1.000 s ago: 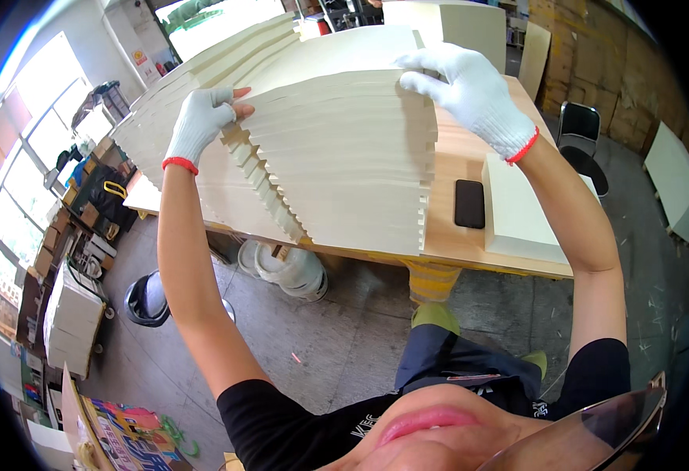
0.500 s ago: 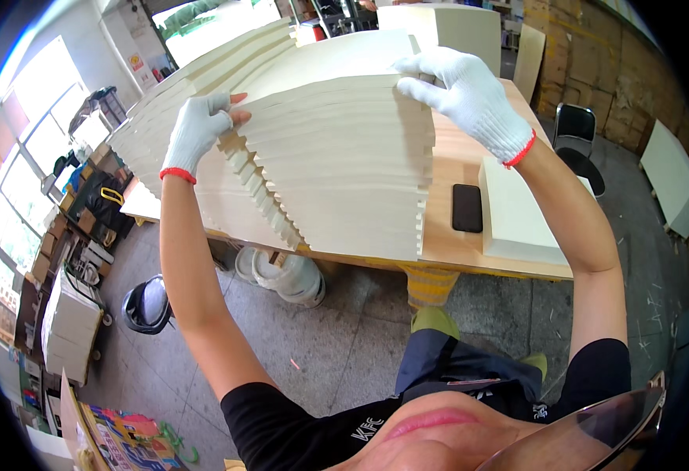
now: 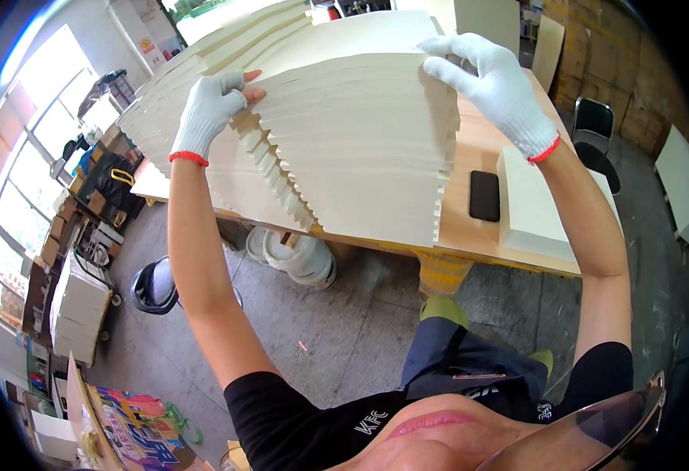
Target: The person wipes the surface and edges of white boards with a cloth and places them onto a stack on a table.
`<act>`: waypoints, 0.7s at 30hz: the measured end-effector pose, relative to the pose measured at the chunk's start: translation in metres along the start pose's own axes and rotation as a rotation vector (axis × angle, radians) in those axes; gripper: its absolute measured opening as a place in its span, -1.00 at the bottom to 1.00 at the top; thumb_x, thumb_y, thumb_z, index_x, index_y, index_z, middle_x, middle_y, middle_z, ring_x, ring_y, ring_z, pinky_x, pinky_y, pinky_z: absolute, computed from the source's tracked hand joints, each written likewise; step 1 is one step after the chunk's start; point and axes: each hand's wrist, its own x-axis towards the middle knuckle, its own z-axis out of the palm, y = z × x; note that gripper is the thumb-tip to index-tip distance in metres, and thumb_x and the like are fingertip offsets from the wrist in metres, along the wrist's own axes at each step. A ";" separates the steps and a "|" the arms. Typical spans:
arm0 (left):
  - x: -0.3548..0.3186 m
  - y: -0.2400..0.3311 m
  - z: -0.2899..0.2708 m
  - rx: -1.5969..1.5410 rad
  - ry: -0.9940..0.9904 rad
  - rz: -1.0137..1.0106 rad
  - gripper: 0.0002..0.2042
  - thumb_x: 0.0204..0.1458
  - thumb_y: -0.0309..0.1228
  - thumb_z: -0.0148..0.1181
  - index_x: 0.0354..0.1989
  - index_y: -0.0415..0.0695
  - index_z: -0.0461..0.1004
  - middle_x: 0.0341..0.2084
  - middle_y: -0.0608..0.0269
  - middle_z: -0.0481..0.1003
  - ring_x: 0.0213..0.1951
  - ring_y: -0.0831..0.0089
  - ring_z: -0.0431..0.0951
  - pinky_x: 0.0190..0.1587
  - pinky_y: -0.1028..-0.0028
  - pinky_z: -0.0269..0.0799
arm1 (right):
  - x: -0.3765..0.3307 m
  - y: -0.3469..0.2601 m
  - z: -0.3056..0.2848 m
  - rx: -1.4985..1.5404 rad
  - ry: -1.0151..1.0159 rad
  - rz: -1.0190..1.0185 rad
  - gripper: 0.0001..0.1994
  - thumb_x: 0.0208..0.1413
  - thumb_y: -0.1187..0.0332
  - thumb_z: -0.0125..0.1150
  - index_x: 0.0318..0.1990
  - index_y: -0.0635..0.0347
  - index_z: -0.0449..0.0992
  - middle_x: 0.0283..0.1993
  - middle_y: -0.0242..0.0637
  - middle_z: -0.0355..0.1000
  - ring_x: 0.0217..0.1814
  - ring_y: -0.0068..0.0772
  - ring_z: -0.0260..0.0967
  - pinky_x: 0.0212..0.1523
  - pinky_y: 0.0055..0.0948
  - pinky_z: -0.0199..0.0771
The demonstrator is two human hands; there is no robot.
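- A fanned stack of cream-coloured sheets [image 3: 360, 149] lies spread in overlapping steps across a wooden workbench [image 3: 470, 228], each sheet shifted a little past the one under it, so the near edges form a staircase.
- The sheets have notched sides; the notches show as a jagged line down the left of the fan and again along its right edge.
- The left hand [image 3: 207, 114], in a white knitted glove with a red cuff, grips the upper left edge of the fan, its bare fingertips pinched over the sheet edges.
- The right hand [image 3: 497, 82], gloved the same way, is closed on the upper right corner of the top sheets, fingers curled over the edge and thumb beneath.
- Both forearms reach up from the lower edge, well apart, one at each side of the stack.
- More fanned sheets [image 3: 195, 59] run off toward the upper left behind the left hand.
- A black phone [image 3: 484, 195] lies flat on the bench just right of the fan.
- Beside the phone sits a neat block of cream sheets [image 3: 533, 208], squared up.
- Under the bench stand white buckets [image 3: 297, 255] on a grey concrete floor [image 3: 344, 330].
- A black chair [image 3: 599, 129] stands at the bench's far right.
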 end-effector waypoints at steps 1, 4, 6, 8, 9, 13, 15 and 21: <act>-0.003 0.004 0.002 0.007 0.002 0.000 -0.69 0.03 -0.22 0.29 -0.44 -0.27 0.52 -0.28 0.20 0.65 -0.49 0.58 0.39 -0.39 0.49 0.33 | -0.004 -0.003 0.001 -0.059 0.022 -0.008 -0.64 0.14 0.05 0.25 0.00 0.02 0.62 -0.11 -0.21 0.59 -0.16 -0.33 0.55 -0.12 -0.40 0.49; -0.012 0.015 0.020 0.072 0.176 0.035 -0.68 0.13 -0.15 0.13 -0.17 -0.16 0.57 -0.34 0.12 0.61 -0.46 0.50 0.44 -0.34 0.43 0.37 | -0.009 0.001 0.004 -0.119 0.116 -0.094 -0.62 0.12 0.03 0.24 0.00 0.01 0.59 -0.06 -0.20 0.54 -0.11 -0.22 0.53 -0.10 -0.31 0.49; -0.027 0.012 0.038 0.097 0.262 0.073 -0.63 0.18 -0.11 0.03 0.00 -0.07 0.55 -0.40 0.07 0.56 -0.45 0.45 0.45 -0.31 0.40 0.38 | -0.016 -0.005 0.010 -0.119 0.073 -0.091 -0.64 0.16 0.15 0.20 0.03 0.14 0.53 0.03 -0.18 0.49 -0.02 -0.23 0.47 -0.02 -0.31 0.46; -0.035 0.004 0.035 0.074 0.287 0.163 -0.58 0.22 -0.09 -0.05 0.15 0.02 0.50 -0.46 0.04 0.51 -0.45 0.40 0.44 -0.29 0.37 0.39 | -0.013 -0.017 0.005 -0.096 0.026 -0.062 -0.65 0.18 0.25 0.16 0.05 0.24 0.49 0.08 -0.17 0.45 0.04 -0.24 0.43 0.04 -0.31 0.43; -0.037 0.001 0.031 0.128 0.238 0.148 -0.58 0.23 -0.10 -0.06 0.16 0.04 0.49 -0.47 0.04 0.50 -0.44 0.40 0.44 -0.29 0.38 0.39 | -0.015 -0.017 0.008 -0.060 0.046 -0.065 -0.66 0.17 0.24 0.17 0.04 0.21 0.50 0.05 -0.16 0.46 0.02 -0.21 0.44 0.02 -0.28 0.44; -0.026 0.010 0.022 0.218 0.198 0.106 -0.61 0.26 -0.11 -0.07 0.14 0.03 0.52 -0.49 0.00 0.49 -0.45 0.36 0.46 -0.29 0.37 0.39 | -0.014 0.003 0.012 -0.163 0.243 -0.223 -0.64 0.15 0.11 0.20 0.03 0.06 0.53 -0.22 -0.14 0.42 -0.37 -0.22 0.44 -0.34 -0.28 0.48; -0.021 0.035 0.012 0.359 0.153 0.031 -0.62 0.26 -0.12 -0.05 0.09 0.00 0.55 -0.43 -0.05 0.53 -0.40 0.23 0.52 -0.25 0.31 0.41 | -0.025 -0.003 0.008 -0.163 0.191 -0.153 -0.62 0.14 0.16 0.19 0.08 0.05 0.49 -0.19 -0.13 0.41 -0.36 -0.19 0.46 -0.36 -0.24 0.49; -0.030 0.117 0.037 0.481 0.324 0.172 -0.66 0.25 -0.15 0.02 0.09 0.00 0.52 -0.08 0.12 0.57 -0.05 0.09 0.53 0.00 0.28 0.42 | -0.074 -0.012 0.005 -0.162 0.203 -0.247 -0.57 0.08 0.25 0.21 0.14 0.06 0.43 -0.11 -0.16 0.40 -0.19 -0.16 0.49 -0.26 -0.21 0.53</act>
